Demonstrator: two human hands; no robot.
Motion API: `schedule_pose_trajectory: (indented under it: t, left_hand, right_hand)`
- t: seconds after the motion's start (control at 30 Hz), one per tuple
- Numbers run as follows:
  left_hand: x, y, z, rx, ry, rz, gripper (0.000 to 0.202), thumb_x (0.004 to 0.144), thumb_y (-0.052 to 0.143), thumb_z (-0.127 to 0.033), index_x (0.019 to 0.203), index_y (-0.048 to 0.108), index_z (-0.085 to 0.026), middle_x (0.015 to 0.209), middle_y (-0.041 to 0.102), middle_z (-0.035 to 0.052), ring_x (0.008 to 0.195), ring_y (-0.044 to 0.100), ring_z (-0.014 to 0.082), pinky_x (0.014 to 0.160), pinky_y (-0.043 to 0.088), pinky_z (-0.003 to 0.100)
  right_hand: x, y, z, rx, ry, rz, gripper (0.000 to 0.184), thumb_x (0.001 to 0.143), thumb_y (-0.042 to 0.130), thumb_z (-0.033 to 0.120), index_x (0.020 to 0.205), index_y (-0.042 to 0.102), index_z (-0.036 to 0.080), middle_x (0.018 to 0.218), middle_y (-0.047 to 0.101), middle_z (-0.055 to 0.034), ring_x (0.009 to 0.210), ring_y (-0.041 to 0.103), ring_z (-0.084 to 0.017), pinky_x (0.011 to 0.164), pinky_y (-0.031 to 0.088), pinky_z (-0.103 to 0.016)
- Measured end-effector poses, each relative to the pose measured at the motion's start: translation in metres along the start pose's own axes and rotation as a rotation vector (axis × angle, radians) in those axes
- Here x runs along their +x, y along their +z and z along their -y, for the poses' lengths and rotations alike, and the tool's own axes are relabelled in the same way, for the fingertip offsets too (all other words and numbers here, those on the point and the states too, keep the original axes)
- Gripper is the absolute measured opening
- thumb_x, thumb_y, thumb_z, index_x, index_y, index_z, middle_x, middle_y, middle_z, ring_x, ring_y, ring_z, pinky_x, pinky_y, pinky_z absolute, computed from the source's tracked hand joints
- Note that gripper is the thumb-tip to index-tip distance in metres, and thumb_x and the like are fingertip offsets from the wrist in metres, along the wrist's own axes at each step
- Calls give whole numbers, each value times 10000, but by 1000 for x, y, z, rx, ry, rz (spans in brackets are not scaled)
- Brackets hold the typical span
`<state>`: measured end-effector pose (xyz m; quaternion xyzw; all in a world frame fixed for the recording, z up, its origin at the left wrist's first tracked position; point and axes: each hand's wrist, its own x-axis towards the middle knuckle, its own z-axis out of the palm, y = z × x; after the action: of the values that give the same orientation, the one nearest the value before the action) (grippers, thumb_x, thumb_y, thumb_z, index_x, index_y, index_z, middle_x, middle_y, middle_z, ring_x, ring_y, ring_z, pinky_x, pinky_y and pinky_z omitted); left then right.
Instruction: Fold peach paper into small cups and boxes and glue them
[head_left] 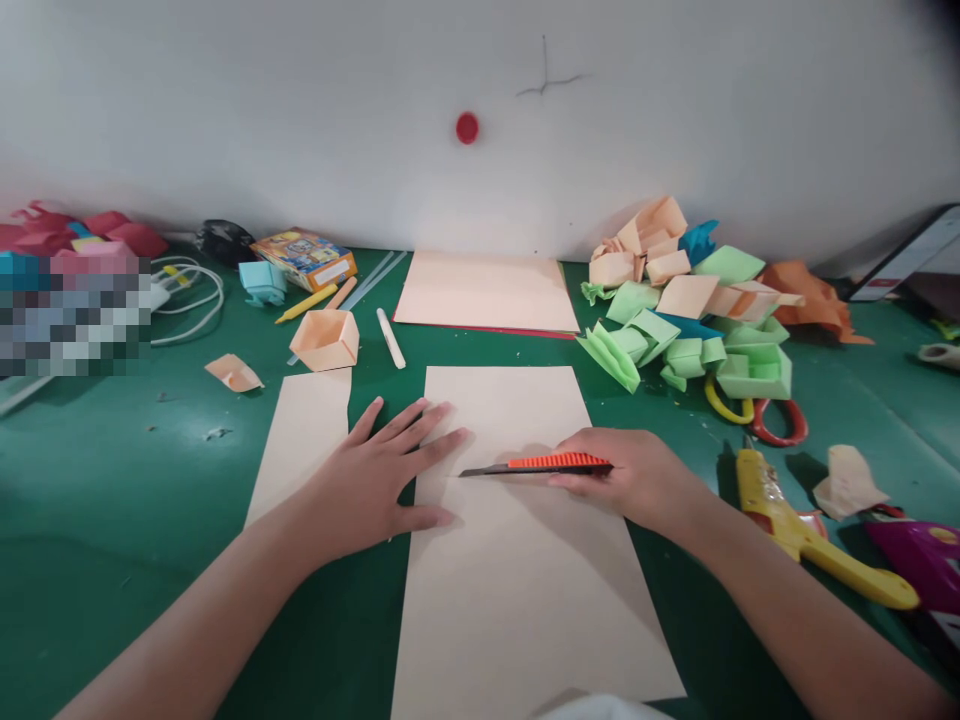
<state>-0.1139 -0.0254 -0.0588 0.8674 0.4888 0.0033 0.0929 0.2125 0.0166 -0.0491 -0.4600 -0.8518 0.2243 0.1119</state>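
At the left, a strip of paper (pixel 304 425) lies beside the left hand (pixel 375 485), which is spread wide, gripping nothing, its fingers over the edge of the large sheet (pixel 517 610) flat on the surface (pixel 315 640). The knife (pixel 559 463) points its blade toward those fingertips, so they are best kept clear; the right hand (pixel 645 475), curled around the handle, probably needs light, steady pressure

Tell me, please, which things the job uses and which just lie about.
In use: orange and black cutter knife in the right hand; large pale peach paper sheet touched by the left hand.

Apparently idle: yellow glue gun; open peach paper box; folded green papers.
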Motion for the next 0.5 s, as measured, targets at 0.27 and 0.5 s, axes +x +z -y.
schedule_pose_trajectory:
  t: [0.27, 0.5]
  left_hand:
    - [-1, -2, -1, -8, -7, 14, 804, 893, 416, -797, 1588, 208, -451, 1697, 161, -34, 1561, 198, 314, 1263, 25, 572]
    - [0, -3, -2, -5, -10, 16, 797, 898, 407, -795, 1588, 215, -447, 1696, 168, -32, 1559, 207, 311, 1262, 33, 573]
  right_hand:
    - [-2, -3, -1, 21, 8, 16, 198, 906, 668, 446, 972, 740, 274, 954, 781, -8, 838, 713, -220, 699, 506, -295]
    - [-1, -5, 0, 25, 17, 23, 182, 903, 669, 434, 963, 739, 277, 951, 780, 1, 837, 711, -210, 707, 501, -286]
